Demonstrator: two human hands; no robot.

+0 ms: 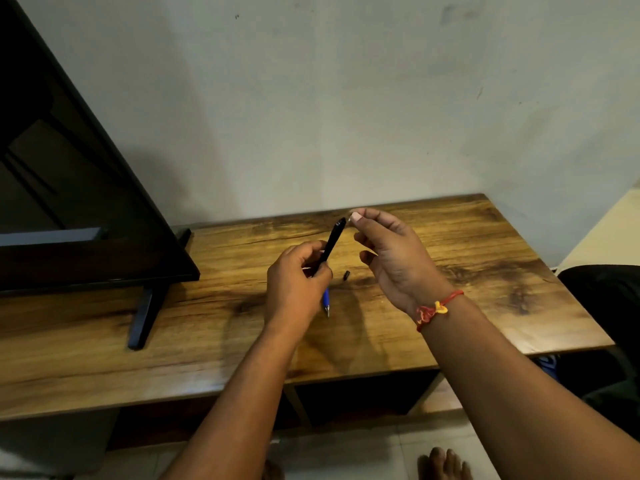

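Observation:
My left hand [298, 278] grips a black pen barrel [333, 239] above the wooden table [485, 271]. The barrel slants up and to the right, its upper end free. My right hand [391, 258] is raised just right of that end, with a red thread band on the wrist. Its thumb and fingers are curled together at the tips, and nothing shows between them. A blue pen [326, 302] lies on the table, partly hidden under my left hand. A small black pen part [345, 275] lies on the table between my hands.
A dark flat screen [69, 202] on a black foot [143, 317] stands at the table's left. The wall runs behind the table. A black chair [602, 306] is at the right edge. My bare feet [446, 464] are on the tiled floor below.

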